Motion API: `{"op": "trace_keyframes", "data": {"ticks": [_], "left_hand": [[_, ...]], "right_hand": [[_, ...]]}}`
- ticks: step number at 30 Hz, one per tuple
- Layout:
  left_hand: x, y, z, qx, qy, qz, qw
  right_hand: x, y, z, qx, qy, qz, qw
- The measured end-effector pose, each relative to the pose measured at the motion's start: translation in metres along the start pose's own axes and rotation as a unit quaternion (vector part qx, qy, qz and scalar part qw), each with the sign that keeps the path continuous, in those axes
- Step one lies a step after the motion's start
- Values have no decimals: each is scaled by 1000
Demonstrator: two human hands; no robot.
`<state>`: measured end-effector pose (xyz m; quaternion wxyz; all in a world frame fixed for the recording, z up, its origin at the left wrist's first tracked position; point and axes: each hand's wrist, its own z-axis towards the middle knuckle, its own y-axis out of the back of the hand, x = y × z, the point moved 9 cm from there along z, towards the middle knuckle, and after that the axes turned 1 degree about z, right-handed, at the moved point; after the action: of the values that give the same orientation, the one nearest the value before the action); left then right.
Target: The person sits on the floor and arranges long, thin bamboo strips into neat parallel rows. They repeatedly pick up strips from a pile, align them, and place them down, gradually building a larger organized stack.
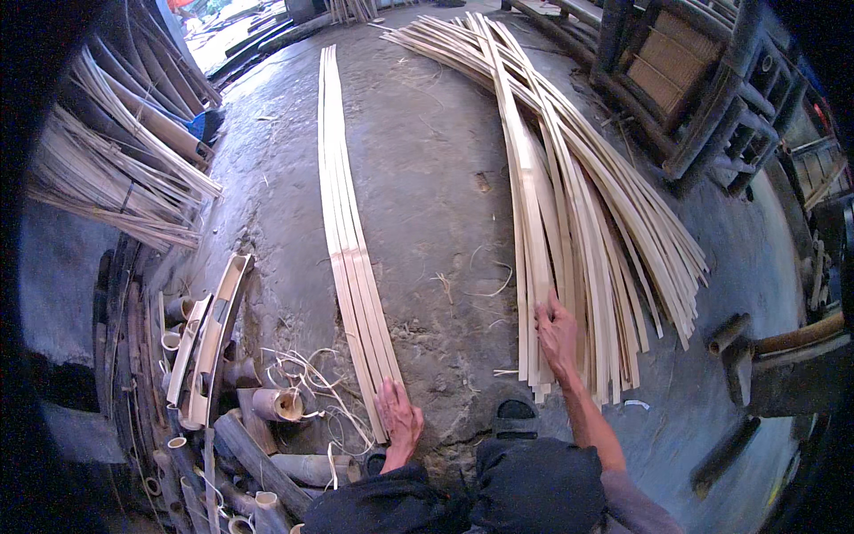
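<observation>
Several pale, flat bamboo strips [342, 214] lie side by side in a long narrow row on the floor, left of centre. At their near end my left hand [400, 416] is closed on the strips, fingers bent and pressed together. To the right, a large fanned heap of bamboo strips [578, 205] spreads away from me, with some strips crossing others at the far end. My right hand [557, 334] is over the near left part of this heap, thumb and fingers pinched on a strip. The fingertips' exact grip is partly hidden.
Cut bamboo tubes [277, 405] and split pieces [209, 347] crowd the near left, beside curled shavings [307, 378]. More bundled strips [116, 178] lean at the far left. A dark bamboo frame [676, 80] stands at the far right. A bamboo pole [801, 336] juts in at right.
</observation>
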<state>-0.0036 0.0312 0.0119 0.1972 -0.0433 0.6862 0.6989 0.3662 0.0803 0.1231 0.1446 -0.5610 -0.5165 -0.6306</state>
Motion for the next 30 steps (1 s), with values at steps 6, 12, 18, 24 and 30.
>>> {"op": "trace_keyframes", "data": {"ticks": [6, 12, 18, 24, 30], "left_hand": [[-8, 3, 7, 4, -16, 24, 1000], [3, 7, -4, 30, 4, -13, 999], [-70, 24, 15, 58, -46, -111, 991], [-90, 51, 14, 27, -143, -287, 947], [-8, 29, 12, -33, -7, -63, 997]], "right_hand": [[-44, -3, 17, 5, 10, -18, 1000], [18, -37, -19, -35, 228, -208, 951], [-59, -207, -84, 327, 4, 120, 937], [-69, -204, -72, 301, -64, 216, 927], [33, -25, -22, 4, 36, 135, 990]]}}
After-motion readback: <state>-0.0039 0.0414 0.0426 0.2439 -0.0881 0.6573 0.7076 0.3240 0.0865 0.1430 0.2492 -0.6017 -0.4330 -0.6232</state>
